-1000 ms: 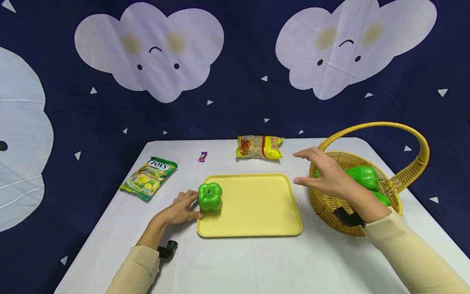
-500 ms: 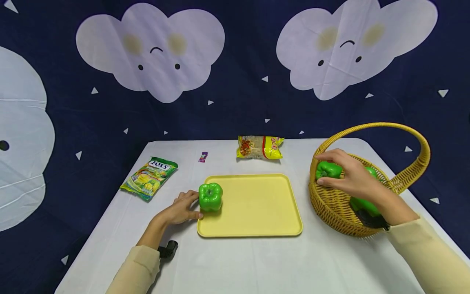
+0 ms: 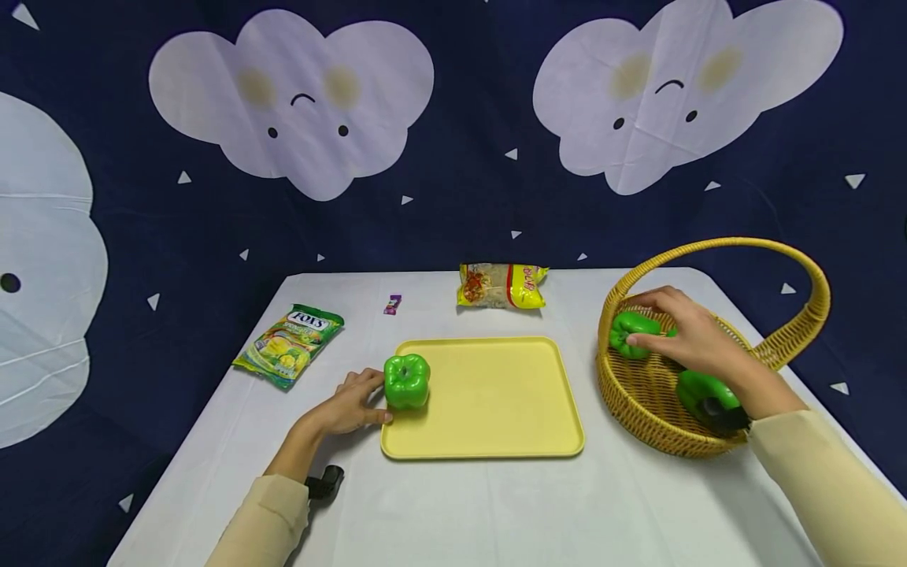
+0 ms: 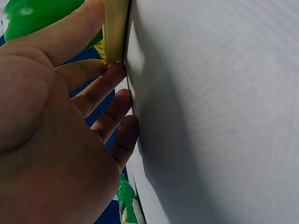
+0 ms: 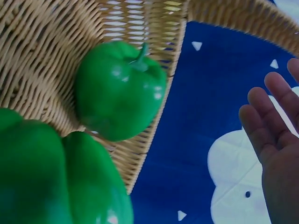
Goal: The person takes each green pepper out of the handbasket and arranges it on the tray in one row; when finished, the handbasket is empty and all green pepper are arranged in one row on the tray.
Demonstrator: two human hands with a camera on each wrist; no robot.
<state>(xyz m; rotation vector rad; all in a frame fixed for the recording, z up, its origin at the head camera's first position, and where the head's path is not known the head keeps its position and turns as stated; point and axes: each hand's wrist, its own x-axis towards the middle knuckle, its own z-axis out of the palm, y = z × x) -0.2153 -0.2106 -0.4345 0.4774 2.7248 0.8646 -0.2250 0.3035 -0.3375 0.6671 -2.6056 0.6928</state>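
My left hand (image 3: 352, 403) lies at the left edge of the yellow tray (image 3: 496, 398), fingers loosely extended, thumb and fingertips touching its rim. A green bell pepper (image 3: 407, 381) stands upright on the tray beside these fingers. Over the wicker basket (image 3: 641, 421), my right hand (image 3: 690, 335) reaches with fingers spread above another green bell pepper (image 3: 634, 335). The right wrist view shows a gap between the fingers and this pepper (image 5: 119, 91); the thumb is out of that view. Another pepper (image 3: 701, 394) lies deeper in the basket, partly hidden by the wrist.
The basket's tall handle (image 3: 740, 240) arches over its far side. A green Fox's candy bag (image 3: 289, 344) lies left of the tray. Behind it are a small purple wrapped candy (image 3: 392, 305) and a yellow-ended food packet (image 3: 501, 286). A patterned dark-blue cloth (image 3: 482, 118) hangs behind.
My right hand has moved right from the basket's left rim, and its fingers have lifted slightly. The pepper beneath has tipped and shifted a little. The left hand stays at the tray.
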